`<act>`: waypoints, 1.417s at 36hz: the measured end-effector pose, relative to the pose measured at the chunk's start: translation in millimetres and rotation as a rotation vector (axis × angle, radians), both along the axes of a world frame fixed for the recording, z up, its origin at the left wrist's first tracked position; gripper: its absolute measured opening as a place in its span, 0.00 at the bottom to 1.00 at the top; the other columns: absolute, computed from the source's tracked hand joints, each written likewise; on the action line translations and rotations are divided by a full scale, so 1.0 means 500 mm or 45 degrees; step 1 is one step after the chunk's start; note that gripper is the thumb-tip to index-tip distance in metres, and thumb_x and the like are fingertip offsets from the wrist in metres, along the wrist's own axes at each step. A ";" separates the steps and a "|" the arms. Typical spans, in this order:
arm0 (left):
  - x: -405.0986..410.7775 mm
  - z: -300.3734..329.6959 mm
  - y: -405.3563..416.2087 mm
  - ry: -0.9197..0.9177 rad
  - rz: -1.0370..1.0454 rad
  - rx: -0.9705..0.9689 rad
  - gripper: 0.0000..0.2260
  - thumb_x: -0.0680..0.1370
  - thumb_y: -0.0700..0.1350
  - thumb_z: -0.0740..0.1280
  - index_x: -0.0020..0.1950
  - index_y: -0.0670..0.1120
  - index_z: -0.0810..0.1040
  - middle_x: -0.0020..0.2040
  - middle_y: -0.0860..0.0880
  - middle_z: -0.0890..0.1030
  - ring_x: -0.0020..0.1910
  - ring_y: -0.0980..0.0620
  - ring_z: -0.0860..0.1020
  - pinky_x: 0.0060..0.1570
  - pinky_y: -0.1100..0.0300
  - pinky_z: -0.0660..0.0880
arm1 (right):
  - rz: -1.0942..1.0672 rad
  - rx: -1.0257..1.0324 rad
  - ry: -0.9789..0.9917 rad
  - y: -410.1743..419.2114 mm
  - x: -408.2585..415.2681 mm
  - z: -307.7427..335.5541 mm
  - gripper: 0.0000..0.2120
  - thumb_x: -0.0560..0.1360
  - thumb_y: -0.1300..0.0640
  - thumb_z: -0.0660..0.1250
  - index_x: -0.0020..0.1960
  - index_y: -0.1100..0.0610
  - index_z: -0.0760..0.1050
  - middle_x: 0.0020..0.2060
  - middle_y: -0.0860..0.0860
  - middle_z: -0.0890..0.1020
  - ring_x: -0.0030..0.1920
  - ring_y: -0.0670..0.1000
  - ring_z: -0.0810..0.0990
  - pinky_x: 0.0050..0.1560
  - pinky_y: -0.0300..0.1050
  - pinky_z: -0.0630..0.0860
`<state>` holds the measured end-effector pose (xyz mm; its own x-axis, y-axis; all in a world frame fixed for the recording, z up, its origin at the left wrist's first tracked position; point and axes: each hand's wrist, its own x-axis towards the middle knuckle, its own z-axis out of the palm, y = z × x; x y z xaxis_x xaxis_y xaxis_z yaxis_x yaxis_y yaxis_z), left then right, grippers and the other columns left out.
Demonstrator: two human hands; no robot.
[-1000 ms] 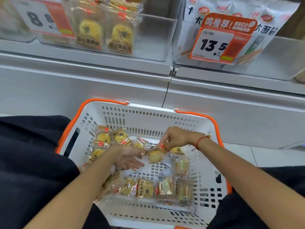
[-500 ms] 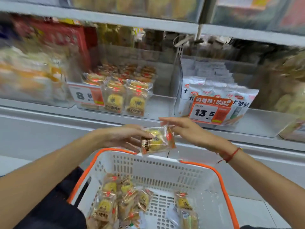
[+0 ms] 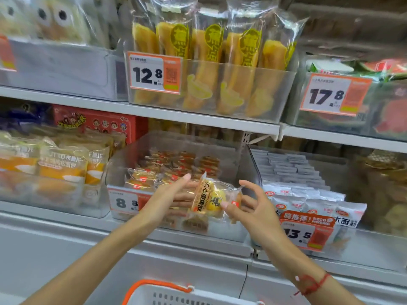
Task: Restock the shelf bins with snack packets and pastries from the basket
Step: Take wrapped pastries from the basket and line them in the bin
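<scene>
Right hand [image 3: 253, 208] pinches a clear-wrapped yellow pastry packet [image 3: 212, 198] at its edge. Left hand [image 3: 169, 198], fingers straight, touches the packet's other side. Beyond both hands: the clear plastic shelf bin [image 3: 229, 230] of like packets.

pastry packet [image 3: 212, 198] before shelf bin [image 3: 176, 142]

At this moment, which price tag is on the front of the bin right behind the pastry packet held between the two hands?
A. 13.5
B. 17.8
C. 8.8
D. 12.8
C. The pastry packet, held between the left hand and the right hand, sits in front of the clear bin whose tag reads 8.8, though the second digit is partly hidden; the other tags are on other bins.
</scene>
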<state>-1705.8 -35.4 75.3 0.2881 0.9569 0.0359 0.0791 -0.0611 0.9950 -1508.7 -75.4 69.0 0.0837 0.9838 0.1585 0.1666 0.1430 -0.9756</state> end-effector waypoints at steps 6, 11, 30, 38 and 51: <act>-0.037 -0.018 0.002 0.216 0.069 0.187 0.19 0.70 0.60 0.73 0.57 0.64 0.71 0.43 0.60 0.85 0.43 0.63 0.82 0.47 0.61 0.78 | -0.027 0.001 -0.030 0.034 -0.048 0.013 0.30 0.68 0.52 0.76 0.66 0.47 0.67 0.46 0.47 0.85 0.46 0.44 0.83 0.43 0.35 0.76; -0.043 -0.005 0.009 -0.125 0.178 0.083 0.11 0.75 0.46 0.71 0.54 0.54 0.73 0.31 0.58 0.83 0.33 0.61 0.81 0.38 0.65 0.78 | -0.051 0.017 0.084 0.056 -0.087 0.050 0.28 0.70 0.52 0.74 0.67 0.51 0.67 0.46 0.45 0.85 0.42 0.41 0.83 0.42 0.35 0.77; -0.154 0.014 0.115 1.091 0.950 0.828 0.12 0.81 0.54 0.59 0.57 0.54 0.80 0.50 0.56 0.83 0.51 0.53 0.78 0.49 0.56 0.74 | 0.027 -0.292 0.227 0.311 -0.197 0.082 0.05 0.73 0.63 0.72 0.47 0.60 0.78 0.44 0.53 0.83 0.39 0.47 0.81 0.42 0.37 0.78; -0.174 -0.041 0.155 1.164 0.557 0.739 0.16 0.82 0.50 0.54 0.63 0.52 0.78 0.63 0.57 0.77 0.63 0.55 0.72 0.55 0.57 0.72 | -0.002 -0.165 -0.033 0.478 -0.268 0.051 0.13 0.76 0.59 0.69 0.60 0.61 0.76 0.55 0.52 0.79 0.58 0.53 0.78 0.58 0.43 0.75; -0.166 -0.034 0.157 1.273 0.598 0.601 0.15 0.80 0.48 0.54 0.49 0.49 0.80 0.49 0.50 0.81 0.45 0.51 0.73 0.40 0.57 0.67 | -0.403 0.172 -0.487 0.566 -0.338 0.009 0.05 0.76 0.57 0.69 0.48 0.58 0.75 0.52 0.55 0.80 0.55 0.53 0.78 0.49 0.42 0.72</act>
